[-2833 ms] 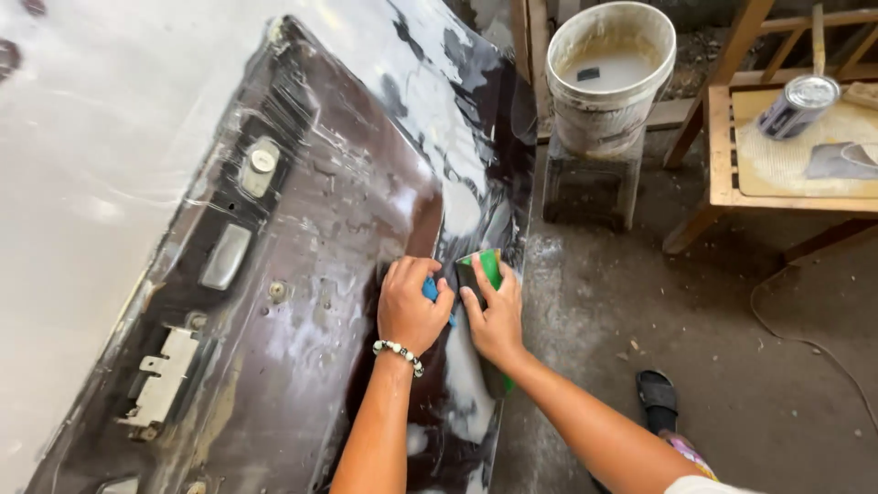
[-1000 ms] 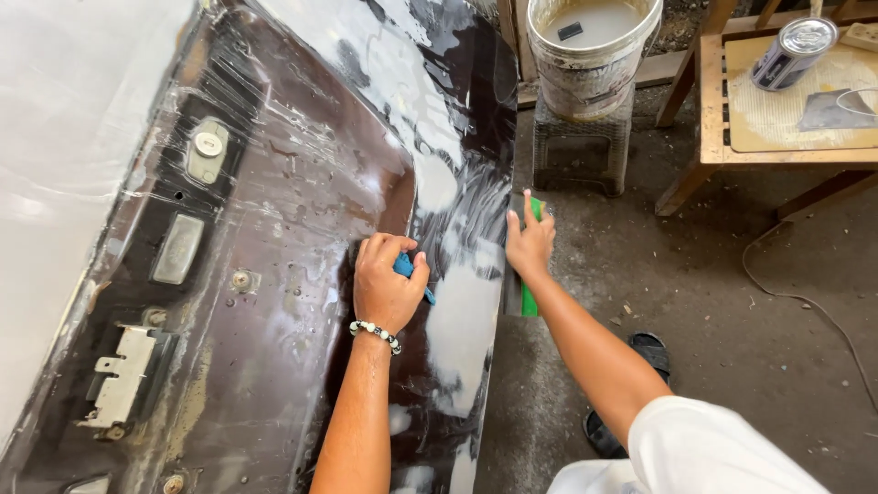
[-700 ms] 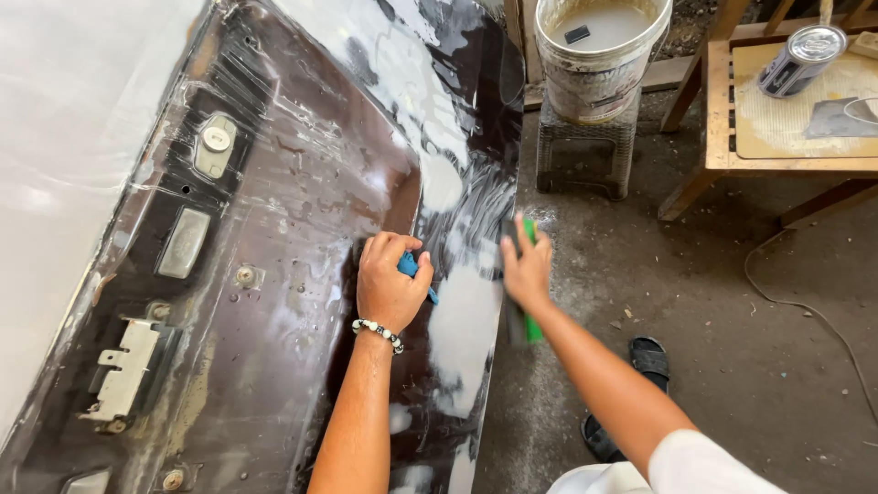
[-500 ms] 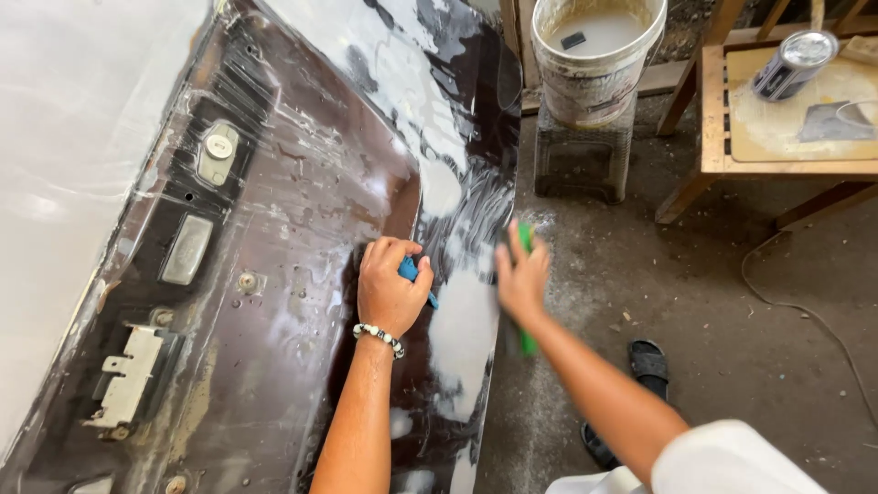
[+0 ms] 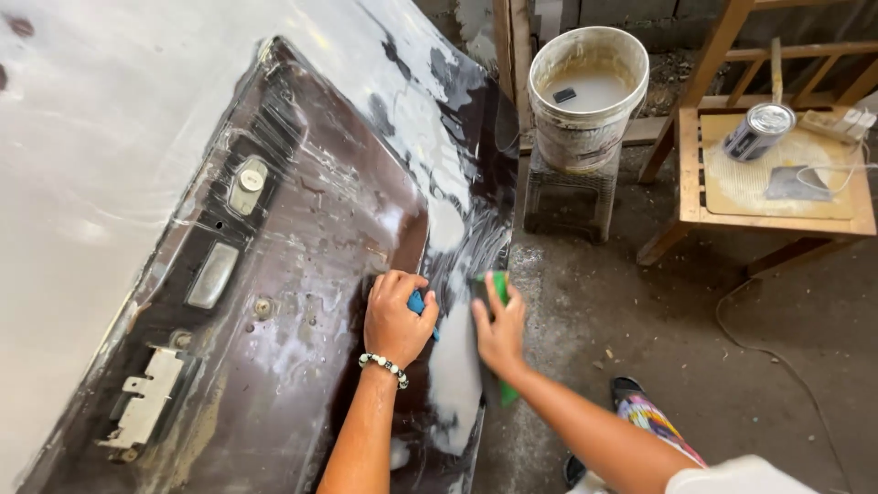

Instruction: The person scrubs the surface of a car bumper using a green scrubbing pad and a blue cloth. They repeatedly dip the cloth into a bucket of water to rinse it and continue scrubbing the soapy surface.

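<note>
Hands are busy on a big dark brown car panel [image 5: 302, 274] that is wet and patchy with white. The left hand [image 5: 398, 320] is curled tight around a small blue block [image 5: 418, 303], pressing it flat on the panel close to the right edge. A bead bracelet [image 5: 384, 364] sits on that wrist. The right hand [image 5: 498, 329] lies just beside it, right at the panel's right edge, fingers wrapped over a green pad [image 5: 501, 291] whose other end pokes out below the hand. A white smear [image 5: 455, 366] runs down the panel between the two hands. Past the panel's top right corner, a dirty white bucket [image 5: 587, 96] of cloudy water stands on a small dark stool [image 5: 567, 197]. Farther right, a wooden stool [image 5: 777, 192] holds a metal can [image 5: 759, 131].
</note>
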